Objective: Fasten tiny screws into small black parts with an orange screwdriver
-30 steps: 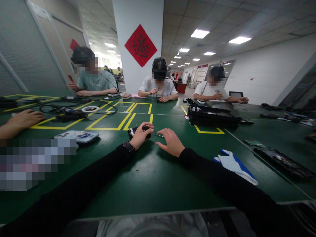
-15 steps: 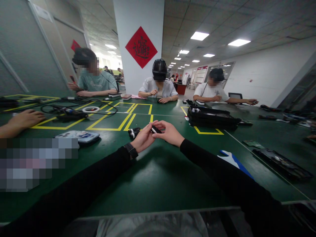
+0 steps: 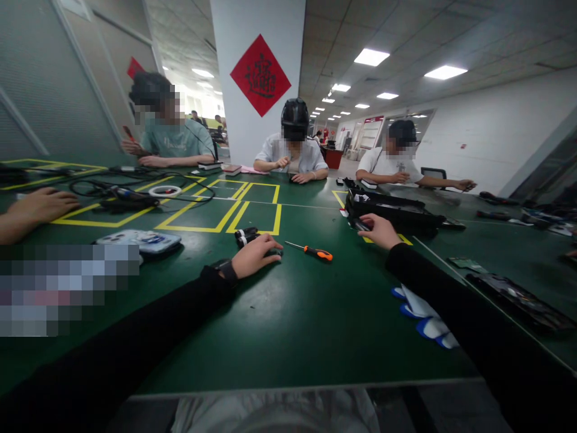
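My left hand (image 3: 255, 257) rests low over the table, thumb and fingers closed about a small dark piece (image 3: 276, 252) that is mostly hidden. Just behind it lies a black bundle with white bands (image 3: 246, 236). To its right lies a screwdriver (image 3: 318, 253) with an orange and black handle, its shaft pointing left. My right hand (image 3: 382, 231) is reached out to the right, pinching a small black object (image 3: 362, 225) at the near left corner of a black tray-like casing (image 3: 396, 211). The object's kind cannot be made out.
Blue and white gloves (image 3: 421, 313) lie under my right forearm. An opened electronic unit (image 3: 518, 297) is at the right. A phone (image 3: 139, 240) and black cables (image 3: 121, 195) are at the left, near another person's hand (image 3: 42, 206). Three people sit across the table.
My hands were together around a small black object; now they are apart. The right hand has moved right to the casing, the left down to the table. The screwdriver now shows between them.
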`<state>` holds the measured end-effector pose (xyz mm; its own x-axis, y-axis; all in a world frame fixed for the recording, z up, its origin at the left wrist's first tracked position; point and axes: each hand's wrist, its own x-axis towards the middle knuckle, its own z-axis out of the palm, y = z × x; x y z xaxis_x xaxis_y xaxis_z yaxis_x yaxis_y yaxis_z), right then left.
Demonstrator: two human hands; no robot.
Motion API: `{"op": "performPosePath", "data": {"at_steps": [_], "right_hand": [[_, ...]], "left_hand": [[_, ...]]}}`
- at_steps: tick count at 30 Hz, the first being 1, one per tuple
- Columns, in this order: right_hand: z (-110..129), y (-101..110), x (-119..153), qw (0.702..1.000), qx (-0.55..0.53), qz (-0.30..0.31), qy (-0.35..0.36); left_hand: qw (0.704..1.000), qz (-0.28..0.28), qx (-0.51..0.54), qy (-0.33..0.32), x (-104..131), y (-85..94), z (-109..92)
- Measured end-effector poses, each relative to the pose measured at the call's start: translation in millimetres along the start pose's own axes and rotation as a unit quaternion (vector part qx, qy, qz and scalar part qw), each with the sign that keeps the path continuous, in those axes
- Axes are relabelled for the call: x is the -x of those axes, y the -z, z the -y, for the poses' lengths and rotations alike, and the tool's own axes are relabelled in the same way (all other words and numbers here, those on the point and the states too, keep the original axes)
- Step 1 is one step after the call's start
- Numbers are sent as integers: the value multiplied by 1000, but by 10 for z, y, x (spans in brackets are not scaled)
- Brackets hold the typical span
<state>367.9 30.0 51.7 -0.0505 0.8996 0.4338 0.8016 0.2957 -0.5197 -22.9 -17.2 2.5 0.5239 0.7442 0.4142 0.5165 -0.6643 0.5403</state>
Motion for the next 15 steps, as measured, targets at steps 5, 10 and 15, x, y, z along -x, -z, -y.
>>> {"op": "performPosePath", "data": {"at_steps": [5, 10, 15], "right_hand": [[-1332, 598, 274, 973, 219, -25, -71], [-1817, 710, 577, 963, 220, -102, -118], [-1905, 665, 539, 972, 166, -117, -116]], "left_hand": [[1000, 1, -16, -10, -21, -15, 74], [1000, -1, 9, -7, -88, -34, 112], [1000, 1, 3, 27, -118, -66, 139]]}}
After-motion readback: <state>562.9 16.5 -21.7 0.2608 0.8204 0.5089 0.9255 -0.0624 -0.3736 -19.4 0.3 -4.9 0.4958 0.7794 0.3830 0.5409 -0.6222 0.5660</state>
